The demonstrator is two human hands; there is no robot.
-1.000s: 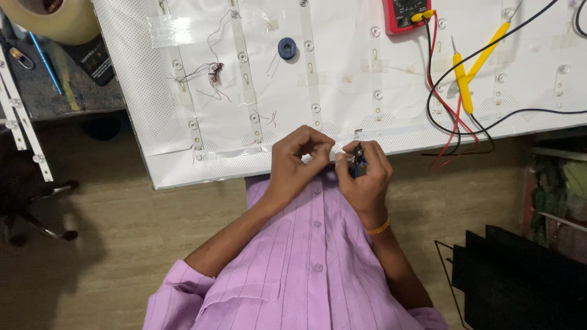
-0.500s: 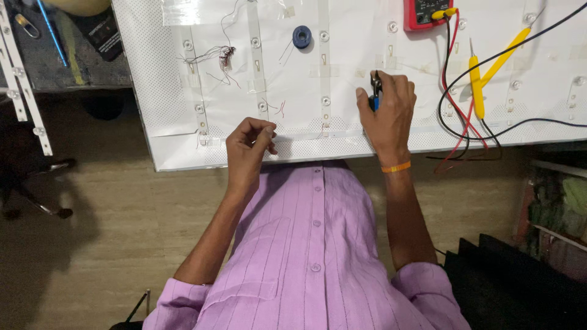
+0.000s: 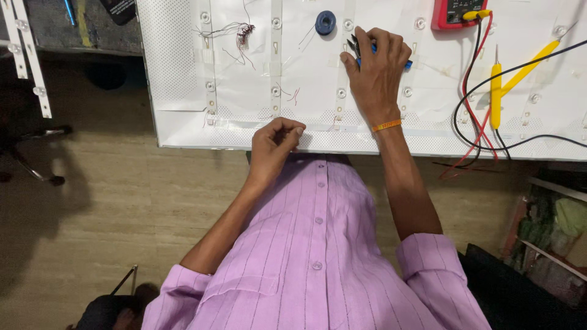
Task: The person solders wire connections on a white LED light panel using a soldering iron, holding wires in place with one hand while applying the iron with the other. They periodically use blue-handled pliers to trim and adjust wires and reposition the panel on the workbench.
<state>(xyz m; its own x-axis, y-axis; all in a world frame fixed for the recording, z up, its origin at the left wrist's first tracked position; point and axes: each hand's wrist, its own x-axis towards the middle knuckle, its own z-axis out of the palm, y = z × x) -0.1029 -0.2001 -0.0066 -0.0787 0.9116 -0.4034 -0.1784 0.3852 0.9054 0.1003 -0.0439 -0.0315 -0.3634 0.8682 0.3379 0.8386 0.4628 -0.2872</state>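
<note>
A large white panel (image 3: 183,91) with strips of small round lights lies flat in front of me. My right hand (image 3: 376,73) reaches over it, closed around small blue-handled pliers (image 3: 358,47) whose dark tips poke out by my fingers. My left hand (image 3: 275,143) rests at the panel's near edge with fingers curled; whether it pinches anything is too small to tell. A blue spool of wire (image 3: 325,22) sits just left of the pliers. Thin loose wires (image 3: 235,30) lie on the panel's left part.
A red meter (image 3: 455,12) stands at the panel's far right, with yellow probes (image 3: 495,91) and red and black leads trailing over the edge. A white light strip (image 3: 27,55) leans at left. Tan floor lies below; dark boxes sit at lower right.
My hands, together at the panel's near edge a second ago, have parted. The right hand carried the pliers up onto the panel toward the blue spool; the left stayed at the edge.
</note>
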